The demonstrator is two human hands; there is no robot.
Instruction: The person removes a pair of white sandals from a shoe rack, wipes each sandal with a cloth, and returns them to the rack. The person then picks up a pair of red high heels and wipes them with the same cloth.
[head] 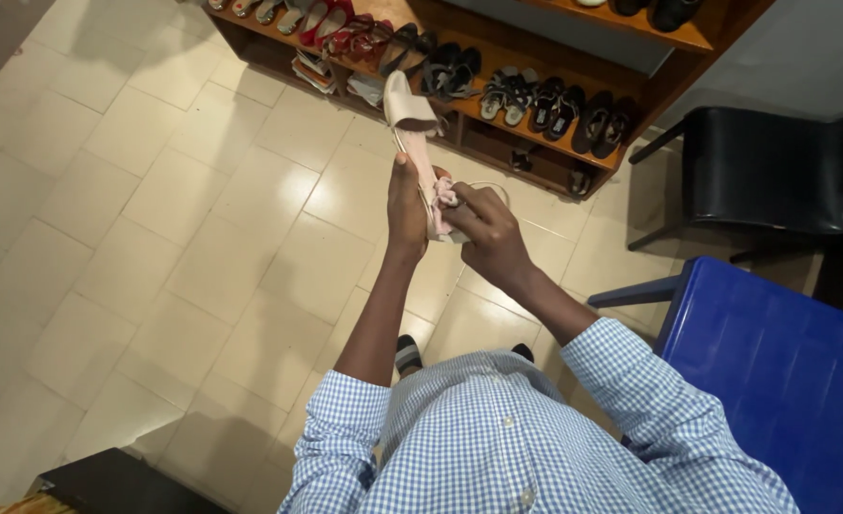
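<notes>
Pale pink flat sandal with thin straps (420, 143), held up above cream tiled floor (155, 219). Left hand (407, 205) clasped round its side; right hand (483, 227) pinching strap end. Beyond, wooden shoe rack (498, 57); blue chair (774, 371) beside.

The person stands on pale floor tiles (155, 219), holding a cream-coloured sandal (412, 124) up in front of them, sole side showing. The left hand (406, 205) grips its strap end, while the right hand (479, 228) presses a pink cloth (445, 197) against it. Beyond, a wooden shoe rack (555, 143) carries rows of sandals. A blue chair (774, 371) stands near right, a black chair (774, 171) farther off.
</notes>
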